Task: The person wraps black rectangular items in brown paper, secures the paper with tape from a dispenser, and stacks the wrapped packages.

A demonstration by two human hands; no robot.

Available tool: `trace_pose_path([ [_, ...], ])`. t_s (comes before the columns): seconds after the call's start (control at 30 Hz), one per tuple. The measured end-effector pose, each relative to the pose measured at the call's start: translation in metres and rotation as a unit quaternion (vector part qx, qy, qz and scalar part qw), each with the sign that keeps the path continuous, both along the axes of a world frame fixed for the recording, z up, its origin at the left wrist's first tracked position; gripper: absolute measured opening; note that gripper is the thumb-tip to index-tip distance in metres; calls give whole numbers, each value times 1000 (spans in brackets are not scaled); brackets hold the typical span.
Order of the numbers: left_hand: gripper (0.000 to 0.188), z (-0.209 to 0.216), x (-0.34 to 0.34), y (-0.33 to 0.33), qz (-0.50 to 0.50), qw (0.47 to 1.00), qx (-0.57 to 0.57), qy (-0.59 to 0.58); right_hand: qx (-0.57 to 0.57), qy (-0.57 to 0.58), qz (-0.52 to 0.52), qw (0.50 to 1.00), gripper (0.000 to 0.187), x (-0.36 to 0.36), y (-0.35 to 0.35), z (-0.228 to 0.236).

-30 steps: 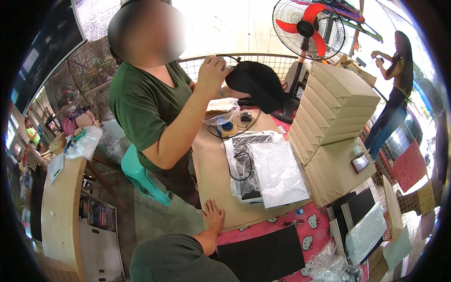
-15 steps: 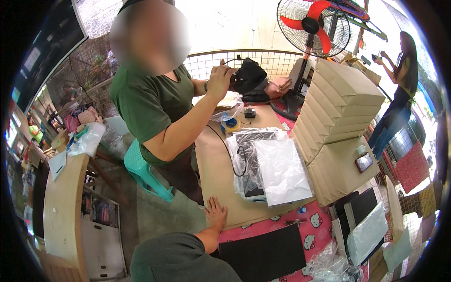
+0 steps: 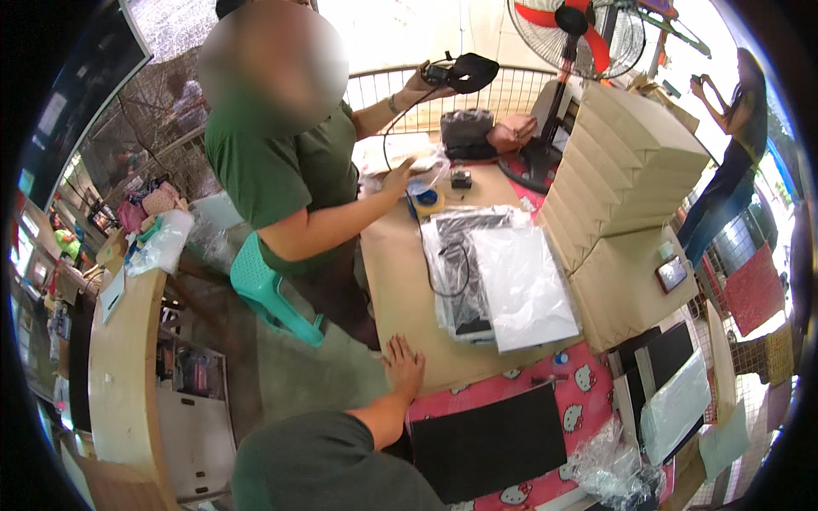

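Observation:
My left hand [image 3: 405,368] lies flat with its fingers stretched out on the near left corner of the tan board [image 3: 394,294] covering the table. It holds nothing. My right hand is out of view. Just below and right of my left hand, a flat black panel [image 3: 490,443] rests on a pink patterned cloth [image 3: 532,375]. Farther up the board are plastic-wrapped white sheets [image 3: 524,289], with a black cable [image 3: 467,277] looped beside them. Across from me, a person in a green shirt [image 3: 264,179] holds up a black strapped device [image 3: 469,74].
A tall stack of padded beige panels [image 3: 618,196] stands at the right, with a small device [image 3: 671,272] on its lower part. A fan [image 3: 569,38] stands behind. Crumpled clear plastic [image 3: 613,464] lies near right. A teal stool [image 3: 273,289] is at the left.
The person opposite has raised the black strapped device in one hand and lowered the other beside the tape roll. My left hand stays on the board; the view has shifted slightly.

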State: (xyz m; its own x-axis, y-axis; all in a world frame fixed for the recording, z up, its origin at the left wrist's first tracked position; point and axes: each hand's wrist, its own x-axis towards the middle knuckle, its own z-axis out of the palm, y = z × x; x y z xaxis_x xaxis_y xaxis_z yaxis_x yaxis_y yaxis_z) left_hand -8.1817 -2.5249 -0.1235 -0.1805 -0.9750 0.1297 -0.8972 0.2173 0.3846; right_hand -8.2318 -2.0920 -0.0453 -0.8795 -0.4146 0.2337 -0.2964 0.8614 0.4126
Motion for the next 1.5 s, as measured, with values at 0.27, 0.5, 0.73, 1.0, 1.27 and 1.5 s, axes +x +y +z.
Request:
trace_pose_path([
  [0.27, 69, -21, 3, 8, 16, 1000, -3, -21, -193, 33, -80, 977, 23, 3, 30, -57],
  [0.5, 70, -14, 3, 8, 11, 999, 30, -2, -383, -25, -191, 903, 27, 4, 27, -64],
  [0.73, 70, -19, 6, 5, 4, 999, 37, -12, -201, -8, -117, 973, 41, -1, 53, -98],
  [1.0, 69, -11, 12, 8, -7, 999, 21, 25, -188, 0, -76, 979, 36, -1, 63, -115],
  [1.27, 69, -16, 42, -8, -99, 983, 94, 120, -358, -31, -171, 917, 27, -8, 62, -122],
  [1.5, 73, -59, 171, -22, -152, 972, 143, 111, -349, -29, -171, 921, 29, -2, 54, -108],
])
